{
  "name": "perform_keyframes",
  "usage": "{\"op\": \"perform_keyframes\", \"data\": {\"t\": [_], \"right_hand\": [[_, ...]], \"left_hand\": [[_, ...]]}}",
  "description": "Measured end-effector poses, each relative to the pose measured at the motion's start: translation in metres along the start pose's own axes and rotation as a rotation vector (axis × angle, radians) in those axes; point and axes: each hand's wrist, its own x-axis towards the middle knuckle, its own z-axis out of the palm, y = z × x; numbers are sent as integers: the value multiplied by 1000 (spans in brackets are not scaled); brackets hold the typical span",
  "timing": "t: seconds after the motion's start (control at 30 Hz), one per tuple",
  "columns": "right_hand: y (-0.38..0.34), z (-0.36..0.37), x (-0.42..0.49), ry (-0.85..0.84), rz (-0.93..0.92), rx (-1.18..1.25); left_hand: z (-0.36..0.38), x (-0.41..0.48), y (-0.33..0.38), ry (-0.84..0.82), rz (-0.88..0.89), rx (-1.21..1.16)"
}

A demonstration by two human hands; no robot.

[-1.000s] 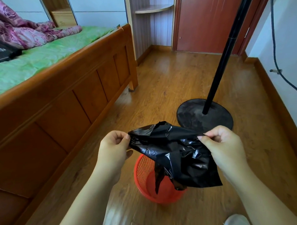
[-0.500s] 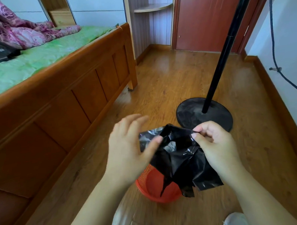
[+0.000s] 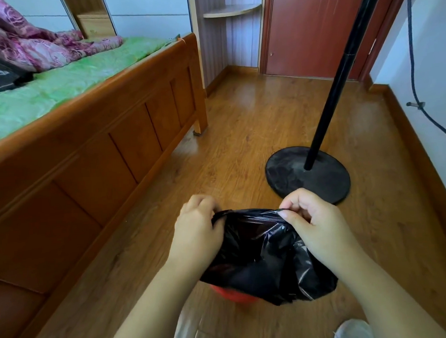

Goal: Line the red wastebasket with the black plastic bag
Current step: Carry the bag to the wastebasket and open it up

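The black plastic bag (image 3: 266,256) hangs between my two hands, its mouth pulled open toward me. My left hand (image 3: 198,233) pinches the bag's left rim. My right hand (image 3: 313,223) pinches the right rim. The red wastebasket (image 3: 235,296) stands on the floor directly beneath the bag. Only a small arc of its near rim shows under the bag; the rest is hidden.
A wooden bed frame (image 3: 101,153) with a green sheet runs along the left. A black stand's round base (image 3: 307,175) and pole sit on the wooden floor just beyond my right hand. A skirting board and wall close the right side. A white shoe tip (image 3: 351,332) shows at the bottom.
My left hand let go of the bag, reached in open, then gripped the rim again. The bag now spreads open and sits lower, covering nearly all of the wastebasket.
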Motion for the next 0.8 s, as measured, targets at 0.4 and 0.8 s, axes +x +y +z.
{"op": "perform_keyframes", "data": {"t": [0.4, 0.8], "right_hand": [[10, 9, -3, -203, 172, -214], [30, 8, 3, 212, 232, -64]], "left_hand": [[-15, 4, -9, 171, -150, -90], [-16, 4, -19, 238, -272, -76]]}}
